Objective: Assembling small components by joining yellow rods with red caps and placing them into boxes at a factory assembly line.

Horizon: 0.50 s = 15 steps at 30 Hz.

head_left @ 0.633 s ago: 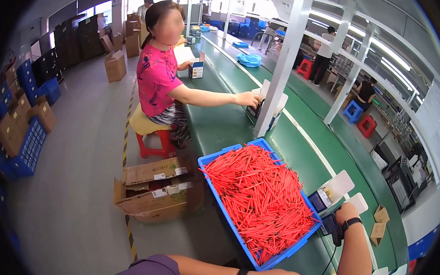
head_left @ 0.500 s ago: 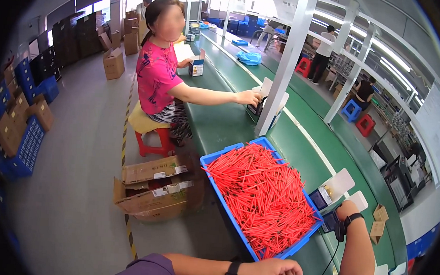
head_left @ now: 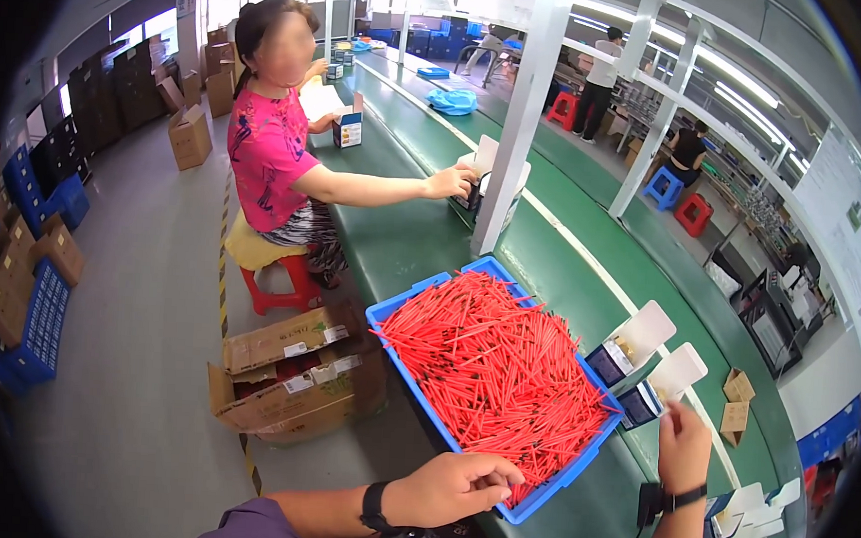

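Observation:
A blue tray (head_left: pixel 417 305) heaped with thin red sticks (head_left: pixel 498 365) lies on the green bench in front of me. My left hand (head_left: pixel 453 486), a black watch on its wrist, rests at the tray's near corner with its fingers curled into the sticks there. My right hand (head_left: pixel 684 446), also with a dark wristband, is raised at the tray's right side. Its fingertips pinch the white flap of a small open dark-blue box (head_left: pixel 660 386). A second open box (head_left: pixel 626 343) of the same kind stands just beyond it.
A person in a pink top (head_left: pixel 266 153) sits on a red stool (head_left: pixel 284 283) at the bench, one hand on a box by the white post (head_left: pixel 522 108). Open cardboard cartons (head_left: pixel 289 374) lie on the floor to the left. Blue crates (head_left: pixel 38 322) stand far left.
My left hand has slid right along the near edge and now reaches into the tray's corner. My right hand stays at the small box.

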Tool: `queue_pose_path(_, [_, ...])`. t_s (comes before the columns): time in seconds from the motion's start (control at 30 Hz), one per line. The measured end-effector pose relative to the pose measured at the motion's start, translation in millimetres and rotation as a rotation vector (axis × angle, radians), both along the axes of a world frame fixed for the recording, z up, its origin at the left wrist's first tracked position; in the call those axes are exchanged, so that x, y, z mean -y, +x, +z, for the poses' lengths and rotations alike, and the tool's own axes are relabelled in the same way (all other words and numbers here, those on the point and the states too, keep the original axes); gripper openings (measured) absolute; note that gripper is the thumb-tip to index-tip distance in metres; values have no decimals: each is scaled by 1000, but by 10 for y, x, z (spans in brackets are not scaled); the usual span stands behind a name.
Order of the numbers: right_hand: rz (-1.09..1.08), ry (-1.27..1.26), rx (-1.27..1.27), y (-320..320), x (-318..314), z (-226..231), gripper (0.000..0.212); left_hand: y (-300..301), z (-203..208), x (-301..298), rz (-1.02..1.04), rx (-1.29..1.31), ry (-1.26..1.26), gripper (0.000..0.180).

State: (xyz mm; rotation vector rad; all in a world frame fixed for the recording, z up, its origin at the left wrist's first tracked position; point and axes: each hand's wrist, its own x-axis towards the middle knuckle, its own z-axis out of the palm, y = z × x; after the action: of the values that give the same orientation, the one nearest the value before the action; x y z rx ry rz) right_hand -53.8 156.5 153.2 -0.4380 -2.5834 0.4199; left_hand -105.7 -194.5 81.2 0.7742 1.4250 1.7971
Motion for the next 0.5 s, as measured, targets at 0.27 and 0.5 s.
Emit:
queue_pose_path(0.27, [-328, -722, -231, 1608, 103, -222, 26, -143, 427, -309, 76, -528, -134, 23])
queue_pose_path(0.5, [16, -657, -1314, 2105, -224, 321, 85, -204, 174, -111, 221, -408, -205, 21])
